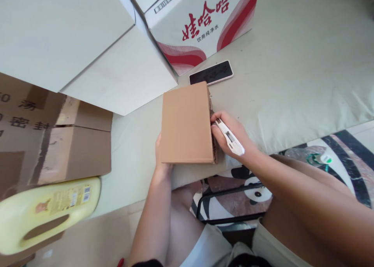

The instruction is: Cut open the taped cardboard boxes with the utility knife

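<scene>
Mostly, the cardboard piece hides the left hand.

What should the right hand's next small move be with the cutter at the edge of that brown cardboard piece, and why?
Probably draw the white cutter along the right edge of the brown cardboard piece, toward the body. The right hand has the cutter's tip at that edge, near its middle, and the left hand braces the opposite side.
</scene>
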`<state>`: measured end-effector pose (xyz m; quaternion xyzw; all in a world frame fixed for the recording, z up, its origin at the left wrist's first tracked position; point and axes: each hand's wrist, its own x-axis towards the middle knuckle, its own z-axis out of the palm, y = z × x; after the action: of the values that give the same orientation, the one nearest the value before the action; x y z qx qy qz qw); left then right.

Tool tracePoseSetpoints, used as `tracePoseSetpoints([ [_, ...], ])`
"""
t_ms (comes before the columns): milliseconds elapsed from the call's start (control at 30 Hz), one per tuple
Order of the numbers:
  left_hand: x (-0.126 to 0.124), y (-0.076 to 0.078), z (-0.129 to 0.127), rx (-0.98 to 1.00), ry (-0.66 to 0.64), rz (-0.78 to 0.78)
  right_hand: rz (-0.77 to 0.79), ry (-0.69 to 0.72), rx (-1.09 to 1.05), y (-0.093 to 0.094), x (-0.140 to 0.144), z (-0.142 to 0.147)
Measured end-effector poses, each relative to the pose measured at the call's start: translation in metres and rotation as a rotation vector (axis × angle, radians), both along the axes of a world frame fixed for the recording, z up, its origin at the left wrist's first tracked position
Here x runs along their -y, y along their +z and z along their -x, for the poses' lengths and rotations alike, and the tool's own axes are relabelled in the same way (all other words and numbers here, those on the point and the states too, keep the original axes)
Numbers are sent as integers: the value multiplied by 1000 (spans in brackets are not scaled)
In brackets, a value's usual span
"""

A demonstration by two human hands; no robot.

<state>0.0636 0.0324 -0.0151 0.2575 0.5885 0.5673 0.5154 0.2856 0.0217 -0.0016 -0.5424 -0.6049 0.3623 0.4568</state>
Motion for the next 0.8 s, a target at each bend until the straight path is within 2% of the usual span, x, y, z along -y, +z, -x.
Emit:
tracePoseSetpoints([
  [533,-1,0,-1,12,16,6,7,12,8,0,0,-1],
  [800,1,-2,2,-16,-16,-24,27,2,14,0,0,1],
])
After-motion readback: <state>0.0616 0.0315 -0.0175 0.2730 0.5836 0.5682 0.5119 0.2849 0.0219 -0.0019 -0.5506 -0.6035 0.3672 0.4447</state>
